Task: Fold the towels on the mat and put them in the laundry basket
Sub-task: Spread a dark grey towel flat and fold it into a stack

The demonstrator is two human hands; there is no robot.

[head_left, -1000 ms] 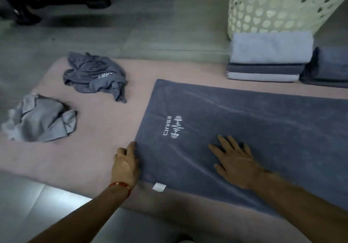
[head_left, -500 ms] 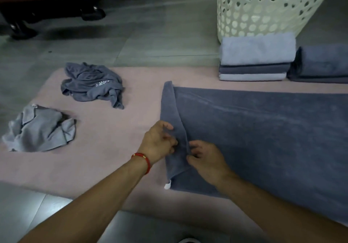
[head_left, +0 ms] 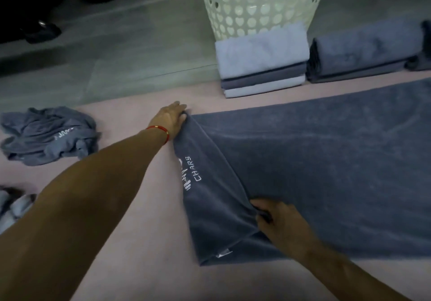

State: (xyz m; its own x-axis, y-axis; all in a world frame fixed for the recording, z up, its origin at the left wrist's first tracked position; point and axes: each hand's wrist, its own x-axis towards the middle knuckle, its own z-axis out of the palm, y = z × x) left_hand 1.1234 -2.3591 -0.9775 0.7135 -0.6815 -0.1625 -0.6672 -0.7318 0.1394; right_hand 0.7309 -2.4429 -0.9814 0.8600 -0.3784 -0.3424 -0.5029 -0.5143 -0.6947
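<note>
**Dark grey towel half turned on the pink mat**

A pink mat [head_left: 144, 242] lies on a grey tiled floor [head_left: 116, 51] and fills the lower part of the head view. Nearest to the camera, the right hand [head_left: 277, 221] has its fingers curled around a gathered piece of the dark grey towel [head_left: 326, 172], close to the towel's near edge. The towel is spread flat on the mat, and its long axis goes from the middle of the view to the right border. Its left end is turned over on itself as a narrow flap, so the white "CHARS" logo [head_left: 192, 172] faces up and reads along the flap. A small white label shows at the near corner. Farther away, the left hand [head_left: 171, 118], with a red wristband [head_left: 159, 129], pinches the far left corner of the flap.

To the left, two crumpled towels are on the mat: a light grey one [head_left: 14, 209] at the border and a darker one [head_left: 49, 135] behind it. Beyond the towel stands a stack of folded towels [head_left: 262, 62], beside it a folded dark towel [head_left: 363, 51]. Behind the stack rises the white laundry basket [head_left: 256, 2].
</note>
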